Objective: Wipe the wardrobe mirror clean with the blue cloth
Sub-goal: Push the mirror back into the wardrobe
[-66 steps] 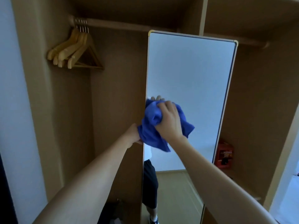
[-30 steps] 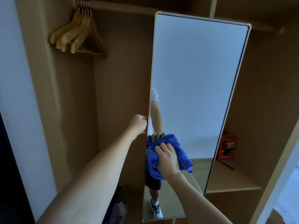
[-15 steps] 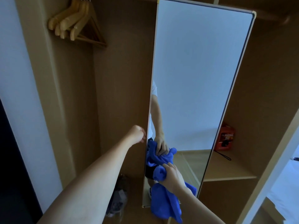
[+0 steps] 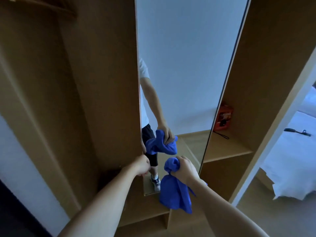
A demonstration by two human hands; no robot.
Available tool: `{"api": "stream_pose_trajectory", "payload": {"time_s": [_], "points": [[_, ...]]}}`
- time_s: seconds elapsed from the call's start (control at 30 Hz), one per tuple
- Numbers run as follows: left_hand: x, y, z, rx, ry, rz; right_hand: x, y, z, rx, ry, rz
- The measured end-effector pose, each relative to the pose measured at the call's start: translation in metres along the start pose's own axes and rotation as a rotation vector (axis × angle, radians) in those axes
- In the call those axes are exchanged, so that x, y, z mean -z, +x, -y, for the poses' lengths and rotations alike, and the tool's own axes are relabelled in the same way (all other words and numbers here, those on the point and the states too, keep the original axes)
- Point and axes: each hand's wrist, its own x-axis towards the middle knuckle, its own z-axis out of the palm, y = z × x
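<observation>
near the mirror's (image 4: 184, 69) lower left corner: left hand (image 4: 142, 164) gripping the mirror's left edge, fingers curled round it. just right of that, right hand (image 4: 185, 168) clenching the blue cloth (image 4: 174, 194), fingers closed tight around its bunched top, rest of the cloth hanging down past the mirror's bottom edge; touching the glass or not, cannot tell. showing in the glass: arm, hand and cloth reflected. sitting on the wardrobe shelf (image 4: 227, 147), at its back edge: a red box (image 4: 224, 118).
</observation>
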Motion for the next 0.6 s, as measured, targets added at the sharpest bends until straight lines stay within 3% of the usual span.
{"api": "stream_pose_trajectory", "payload": {"time_s": [0.33,0.6], "points": [[-0.082,0.043,-0.051,-0.121,0.294,0.2,0.045,-0.021,-0.074,-0.221,-0.072,-0.004],[-0.131,0.081,-0.12,-0.165,0.373,0.211,0.075,-0.012,-0.148,-0.357,-0.051,-0.06]]}}
